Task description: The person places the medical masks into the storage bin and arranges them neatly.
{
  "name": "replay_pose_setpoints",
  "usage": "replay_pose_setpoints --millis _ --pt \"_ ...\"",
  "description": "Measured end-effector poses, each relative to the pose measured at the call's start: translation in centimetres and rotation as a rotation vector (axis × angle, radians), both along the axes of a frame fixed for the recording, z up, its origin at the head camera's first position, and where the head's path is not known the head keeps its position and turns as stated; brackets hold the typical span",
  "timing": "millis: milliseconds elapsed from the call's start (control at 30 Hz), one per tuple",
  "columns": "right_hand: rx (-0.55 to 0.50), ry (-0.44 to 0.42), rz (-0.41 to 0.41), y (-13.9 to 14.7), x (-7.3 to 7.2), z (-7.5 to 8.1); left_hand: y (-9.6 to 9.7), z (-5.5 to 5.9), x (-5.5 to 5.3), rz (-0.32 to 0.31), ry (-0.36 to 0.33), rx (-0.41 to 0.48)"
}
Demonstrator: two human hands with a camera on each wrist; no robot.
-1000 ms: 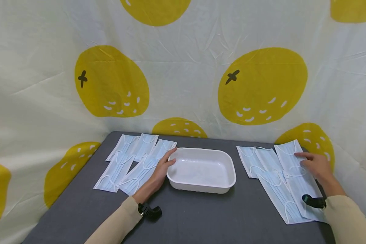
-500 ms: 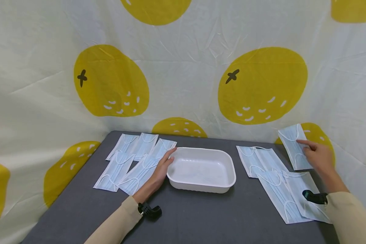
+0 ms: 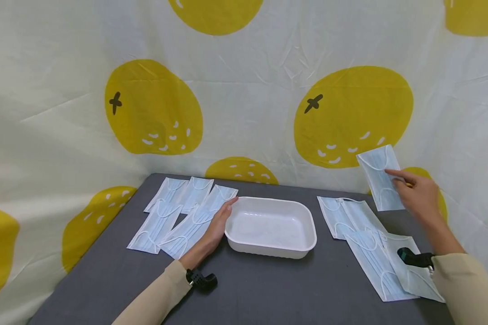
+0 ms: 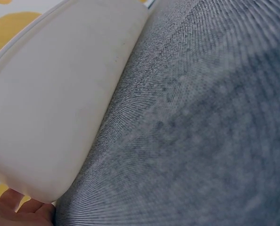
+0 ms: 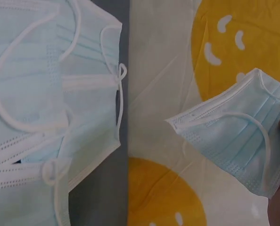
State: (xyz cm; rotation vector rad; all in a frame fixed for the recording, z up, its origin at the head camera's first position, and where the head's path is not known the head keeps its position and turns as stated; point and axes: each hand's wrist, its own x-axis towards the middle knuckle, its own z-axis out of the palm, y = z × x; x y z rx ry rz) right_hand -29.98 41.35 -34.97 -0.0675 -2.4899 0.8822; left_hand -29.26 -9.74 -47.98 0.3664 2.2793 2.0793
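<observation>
My right hand (image 3: 420, 196) pinches a pale blue face mask (image 3: 379, 174), raised above the table's far right side; the right wrist view shows the same mask (image 5: 239, 132) at the fingertips. Below it lies a group of overlapping face masks (image 3: 378, 257). My left hand (image 3: 214, 230) rests along the left end of a white rectangular basin (image 3: 270, 246), fingers extended against it. In the left wrist view, the fingers (image 4: 27, 207) touch the basin's end at lower left. Nothing is inside the basin.
Several more face masks (image 3: 154, 228) lie spread on the left of the dark grey table (image 3: 260, 289), partly beside the left forearm. A white curtain (image 3: 244, 117) with yellow fruit prints hangs behind the table. Each wrist wears a small black device.
My right hand has lifted one face mask off the right group and carried it up and slightly left. The left hand and the basin stay in place.
</observation>
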Motion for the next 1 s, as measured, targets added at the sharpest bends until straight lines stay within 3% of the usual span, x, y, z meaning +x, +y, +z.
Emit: replay_pose_setpoints --millis 200,500,1000 --pt "-0.013 0.069 0.093 -2.8 -0.1 1.2 0.1 0.1 0.0 -0.002 -0.006 -0.011" --pt "-0.057 0.145 0.261 -7.1 0.0 1.5 0.0 -0.1 0.0 0.006 0.002 -0.031" --pt "-0.026 0.030 0.455 -12.7 0.2 2.3 0.0 -0.1 -0.1 -0.002 -0.007 -0.009"
